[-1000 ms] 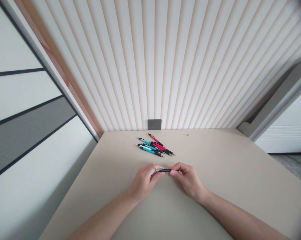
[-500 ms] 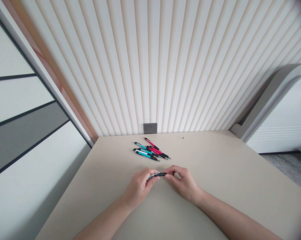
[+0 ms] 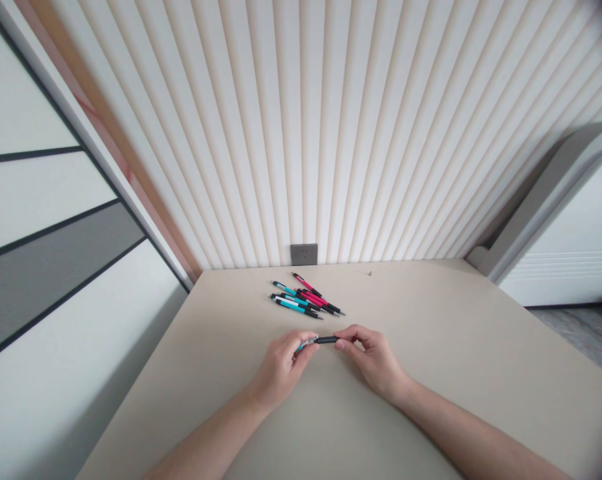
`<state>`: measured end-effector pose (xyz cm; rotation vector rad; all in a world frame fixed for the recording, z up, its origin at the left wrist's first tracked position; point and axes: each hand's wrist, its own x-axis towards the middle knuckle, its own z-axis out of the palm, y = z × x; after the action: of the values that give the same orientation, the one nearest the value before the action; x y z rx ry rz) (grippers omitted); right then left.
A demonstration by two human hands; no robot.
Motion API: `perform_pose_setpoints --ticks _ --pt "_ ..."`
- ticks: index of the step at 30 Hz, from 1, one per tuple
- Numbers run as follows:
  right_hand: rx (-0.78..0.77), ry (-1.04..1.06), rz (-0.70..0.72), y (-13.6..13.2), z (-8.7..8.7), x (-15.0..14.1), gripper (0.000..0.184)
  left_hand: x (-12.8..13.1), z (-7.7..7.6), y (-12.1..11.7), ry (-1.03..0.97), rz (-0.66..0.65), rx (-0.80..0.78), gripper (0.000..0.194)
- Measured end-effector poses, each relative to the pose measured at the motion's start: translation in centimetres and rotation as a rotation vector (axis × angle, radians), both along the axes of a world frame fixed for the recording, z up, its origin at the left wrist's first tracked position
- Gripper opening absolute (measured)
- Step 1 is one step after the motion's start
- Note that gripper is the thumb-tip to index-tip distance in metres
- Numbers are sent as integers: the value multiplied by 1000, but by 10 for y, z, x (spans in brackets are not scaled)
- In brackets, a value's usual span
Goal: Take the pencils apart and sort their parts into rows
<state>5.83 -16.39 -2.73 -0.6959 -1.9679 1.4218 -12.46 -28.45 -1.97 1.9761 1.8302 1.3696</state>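
My left hand [image 3: 287,365] pinches the light-blue and clear or silvery part of a pen [image 3: 307,343] between thumb and fingers. In line with it, the pen's black grip section [image 3: 325,340] points to the right. The fingertips of my right hand [image 3: 369,355] close on the far end of this black section. The two parts meet or nearly meet at my left fingertips; I cannot tell whether they are joined. Just beyond my hands lies a loose pile of several pens, with blue barrels [image 3: 291,305], red barrels [image 3: 315,298] and black grips.
Both forearms rest over a beige tabletop [image 3: 445,333]. A tiny pointed object [image 3: 370,273] lies near its back edge. Behind stands a ribbed white wall with a dark socket [image 3: 304,254]. A white panel [image 3: 101,333] borders the left, and a pale headboard-like piece [image 3: 565,233] the right.
The black section has come into line with the blue part, where before it overlapped alongside it. More of the black section shows between my hands. The view has shifted slightly.
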Motion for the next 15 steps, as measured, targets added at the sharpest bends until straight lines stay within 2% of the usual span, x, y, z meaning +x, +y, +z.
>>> perform_pose_setpoints --ticks 9,15 --pt "-81 52 2 -2 -2 1 26 0 2 -1 35 -26 18 11" --pt "-47 28 15 0 -5 2 26 0 2 0 51 -36 19 12"
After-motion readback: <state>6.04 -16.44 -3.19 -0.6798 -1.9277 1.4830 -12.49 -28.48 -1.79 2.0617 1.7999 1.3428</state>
